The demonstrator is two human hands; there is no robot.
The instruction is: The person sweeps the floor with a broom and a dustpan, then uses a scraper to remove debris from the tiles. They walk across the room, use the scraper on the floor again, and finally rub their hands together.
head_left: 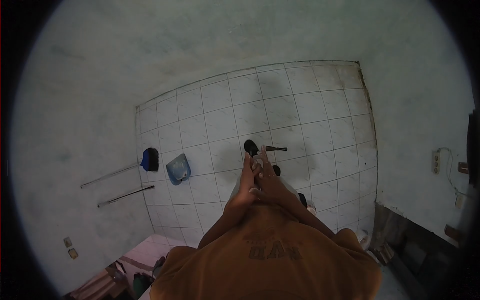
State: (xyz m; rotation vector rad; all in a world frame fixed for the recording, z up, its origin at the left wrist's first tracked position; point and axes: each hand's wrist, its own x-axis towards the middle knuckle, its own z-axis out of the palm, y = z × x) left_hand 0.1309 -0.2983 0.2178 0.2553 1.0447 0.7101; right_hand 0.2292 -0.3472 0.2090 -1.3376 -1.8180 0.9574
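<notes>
Both of my hands meet in front of my body, low in the middle of the view. My left hand (247,176) reaches forward with fingers stretched out. Against it lies my right hand (270,181), its longer fingers also extended; some fingertips overlap between the two palms. Nothing is visible held in either hand. Just past the right fingertips, a slim dark brown object like a handle (276,148) appears on the floor. A black shoe (251,147) of mine shows beyond the left fingertips.
White tiles cover the floor (220,120), with pale walls around it. A blue dustpan (178,169) and a blue broom head with dark bristles (150,159) are at left. Two poles (125,196) overlap the left wall. A power strip (436,162) hangs on the right wall.
</notes>
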